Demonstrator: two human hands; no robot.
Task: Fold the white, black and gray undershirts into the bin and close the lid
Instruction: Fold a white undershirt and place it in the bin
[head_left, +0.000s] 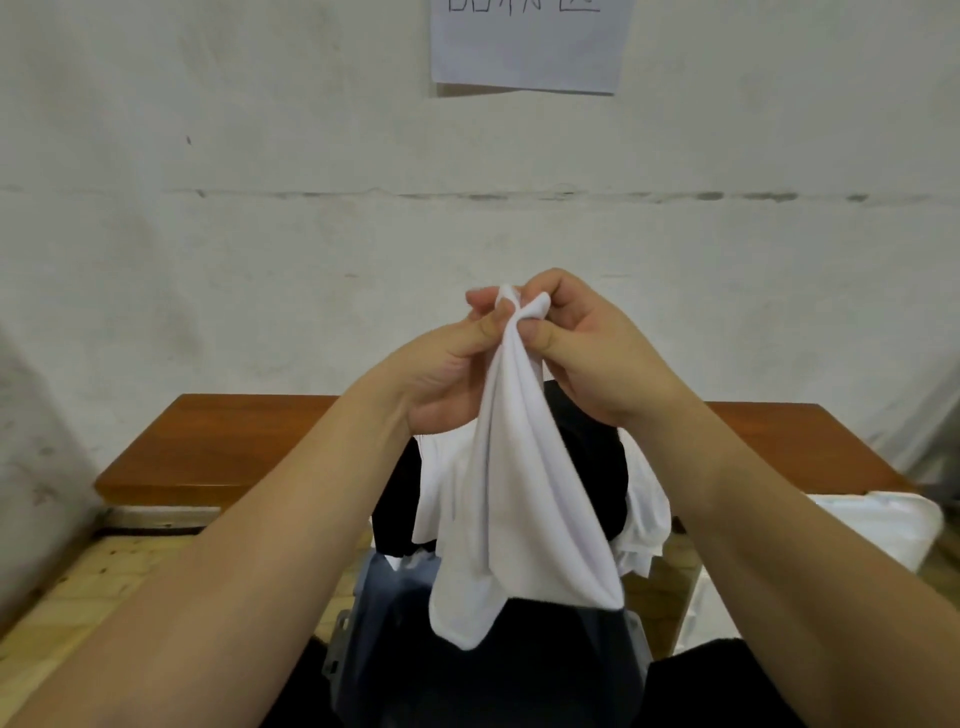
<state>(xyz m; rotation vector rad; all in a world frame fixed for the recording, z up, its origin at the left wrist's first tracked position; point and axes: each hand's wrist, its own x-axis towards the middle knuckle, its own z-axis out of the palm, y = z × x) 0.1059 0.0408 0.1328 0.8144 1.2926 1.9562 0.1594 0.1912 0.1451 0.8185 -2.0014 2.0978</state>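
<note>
Both hands raised over the desk (218, 441), holding the white shirt (511, 499) up by its top edge. Left hand (441, 379) pinches the bunched fabric between thumb and fingers; right hand (597, 353) pinches it just beside, the two hands touching or nearly so. Shirt hangs free in a narrow, twisted drape, its lower edge over the bin (363, 623).

Black shirt (587, 467) lies heaped on the desk behind the hanging one, with more white cloth showing around it. Gray shirt not identifiable. Bin sits low in front of the person, open; what it holds cannot be made out. White lid (893, 525), likely the bin's, lies at the right.

Judged step: finding the shoulders to spread the shirt for folding.

Risks:
- Grips so close together leave the fabric twisted; a fold from here would be lopsided.
- Hanging hem may snag the bin rim or drop in unfolded.
- Spreading it may drag the black shirt off the desk.
</note>
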